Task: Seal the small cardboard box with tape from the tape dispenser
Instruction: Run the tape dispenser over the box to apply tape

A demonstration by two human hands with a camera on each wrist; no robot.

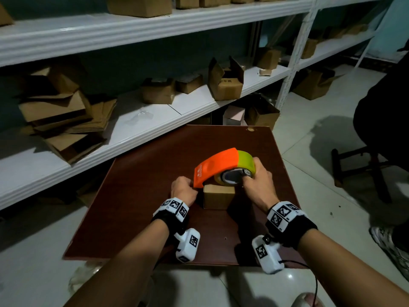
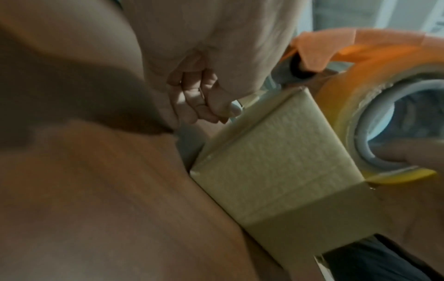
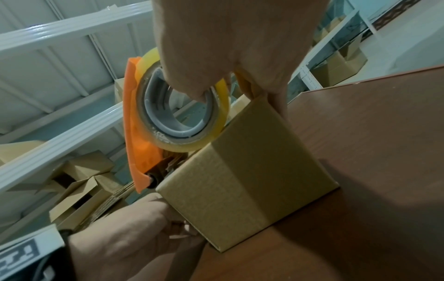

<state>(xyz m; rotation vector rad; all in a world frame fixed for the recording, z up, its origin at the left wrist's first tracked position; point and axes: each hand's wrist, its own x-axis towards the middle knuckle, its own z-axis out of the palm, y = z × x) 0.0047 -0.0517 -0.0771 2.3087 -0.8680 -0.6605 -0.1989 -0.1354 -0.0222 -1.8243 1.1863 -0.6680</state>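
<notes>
1. Right hand (image 1: 257, 177) grips the tape dispenser (image 1: 218, 166), thumb hooked into the roll's grey core, and holds it on top of the small cardboard box (image 1: 218, 196).
2. Left hand (image 1: 183, 189) sits against the box's left side with fingers curled. From the left wrist view they seem to pinch something pale at the box's upper edge, but that picture is blurry, so can't tell for sure.
3. Box top is totally hidden under the dispenser in the head view, so the flaps and any tape up there can't be seen. One glossy strip does run down a side face in the left wrist view.
4. Box stands mid-way along the dark reddish wood bench (image 1: 141, 196), closer to its front.
5. Behind it are white shelves (image 1: 137, 129) with flattened cardboard (image 1: 66, 120) and open boxes (image 1: 225, 83); pale tiled floor (image 1: 314, 120); someone in dark clothes (image 1: 385, 120) is cut off at the right.
</notes>
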